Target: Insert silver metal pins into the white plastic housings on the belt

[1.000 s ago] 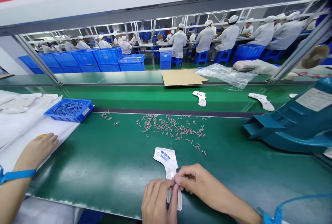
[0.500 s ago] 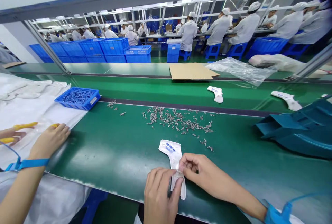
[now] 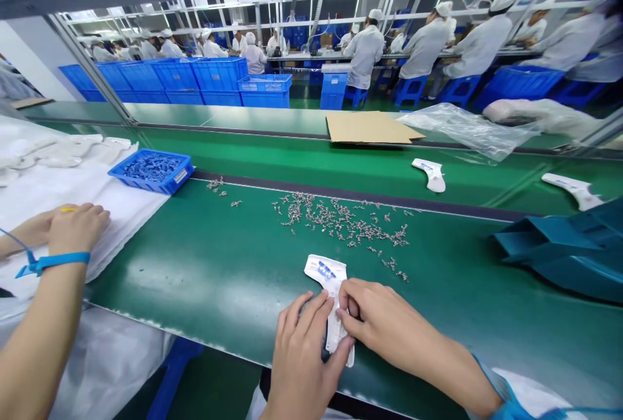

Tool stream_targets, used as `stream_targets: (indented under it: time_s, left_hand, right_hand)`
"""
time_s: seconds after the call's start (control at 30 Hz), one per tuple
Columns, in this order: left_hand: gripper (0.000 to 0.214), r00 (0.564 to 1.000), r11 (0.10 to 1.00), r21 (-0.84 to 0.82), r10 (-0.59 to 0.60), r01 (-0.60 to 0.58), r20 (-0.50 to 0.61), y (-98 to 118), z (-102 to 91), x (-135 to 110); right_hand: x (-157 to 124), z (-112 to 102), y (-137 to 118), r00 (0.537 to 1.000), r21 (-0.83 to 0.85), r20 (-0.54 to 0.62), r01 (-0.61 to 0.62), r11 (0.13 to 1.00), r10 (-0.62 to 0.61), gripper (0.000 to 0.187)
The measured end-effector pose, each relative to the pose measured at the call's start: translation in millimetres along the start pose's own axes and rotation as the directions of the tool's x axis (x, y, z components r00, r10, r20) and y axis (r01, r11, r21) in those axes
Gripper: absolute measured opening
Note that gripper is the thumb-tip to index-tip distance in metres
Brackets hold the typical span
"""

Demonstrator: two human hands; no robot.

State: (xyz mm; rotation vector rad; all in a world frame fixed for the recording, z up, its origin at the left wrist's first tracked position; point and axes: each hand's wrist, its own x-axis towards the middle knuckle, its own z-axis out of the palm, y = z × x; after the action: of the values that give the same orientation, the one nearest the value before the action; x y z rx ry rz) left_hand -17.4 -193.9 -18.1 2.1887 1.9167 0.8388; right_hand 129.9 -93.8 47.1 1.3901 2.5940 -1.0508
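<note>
A white pistol-shaped plastic housing half (image 3: 326, 269) with blue pieces in its wide end lies on the green worktop in front of me. My left hand (image 3: 306, 348) spans its lower part, fingertips at the left edge and thumb by the bottom end, holding it against the table. From the right, my right hand (image 3: 374, 313) reaches over the middle of the housing with thumb and forefinger pinched together. Whatever sits between those fingertips is too small or hidden. Beyond the housing, many small metal parts (image 3: 341, 219) are scattered loosely.
A blue tray (image 3: 180, 176) of small blue pieces stands at the left, beside a co-worker's hands (image 3: 80, 228) on white cloth. At the right is a teal plastic bin (image 3: 564, 258). Two more white housings (image 3: 433, 176) lie on the green belt, with cardboard (image 3: 370, 128) behind.
My left fingers have moved up along the housing and spread more. My right hand stays pinched at its middle. The co-worker's hands have drawn together, and the yellow handles are mostly covered.
</note>
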Motion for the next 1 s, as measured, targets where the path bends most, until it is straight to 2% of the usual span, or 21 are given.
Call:
stream_targets:
  time_s: [0.2, 0.27, 0.37, 0.47, 0.57, 0.67, 0.77, 0.83, 0.87, 1.0]
  left_hand:
    - [0.045, 1.000, 1.000, -0.001, -0.013, 0.013, 0.008, 0, 0.5, -1]
    - [0.042, 1.000, 1.000, -0.006, -0.021, 0.021, -0.003, -1, 1.0, -2]
    - [0.040, 0.999, 0.999, -0.022, -0.035, 0.035, -0.030, -2, 3.5, -3]
    - [0.043, 0.995, 0.997, -0.057, -0.061, 0.057, -0.073, -4, 7.2, -3]
    - [0.051, 0.991, 0.993, -0.109, -0.052, 0.038, -0.121, -5, 9.3, -4]
    - [0.055, 0.984, 0.982, -0.184, -0.064, 0.033, -0.164, -7, 10.3, -3]
    - [0.051, 0.974, 0.981, -0.191, -0.079, 0.038, -0.214, -7, 15.5, -2]
    - [0.047, 0.963, 0.991, -0.133, -0.037, 0.001, -0.269, -7, 22.9, -1]
    - [0.045, 0.954, 0.995, -0.097, -0.009, -0.021, -0.300, -7, 27.4, -1]
    - [0.038, 0.919, 0.998, 0.025, 0.065, -0.060, -0.389, -7, 43.4, -1]
  right_hand:
    - [0, 2, 4, 0.996, -0.012, 0.033, -0.085, 0.996, 0.085, 0.015]
    - [-1, 5, 8, 0.995, 0.037, 0.039, -0.092, 0.995, 0.091, 0.015]
    - [-5, 14, 15, 0.995, 0.253, 0.057, -0.098, 0.962, 0.086, 0.013]
    - [-9, 25, 18, 0.996, 0.502, 0.055, -0.093, 0.860, 0.076, 0.016]
    - [-9, 26, 21, 0.998, 0.649, 0.038, -0.062, 0.758, 0.049, 0.023]
    - [5, 7, 30, 0.999, 0.751, -0.018, -0.014, 0.661, 0.042, 0.033]
    - [41, -27, 54, 0.990, 0.789, -0.097, 0.017, 0.615, 0.098, 0.037]
    - [75, -53, 73, 0.958, 0.734, -0.196, 0.002, 0.679, 0.210, 0.031]
    - [92, -65, 83, 0.922, 0.686, -0.266, -0.025, 0.728, 0.282, 0.026]
    - [151, -113, 107, 0.843, 0.606, -0.408, -0.037, 0.794, 0.351, 0.015]
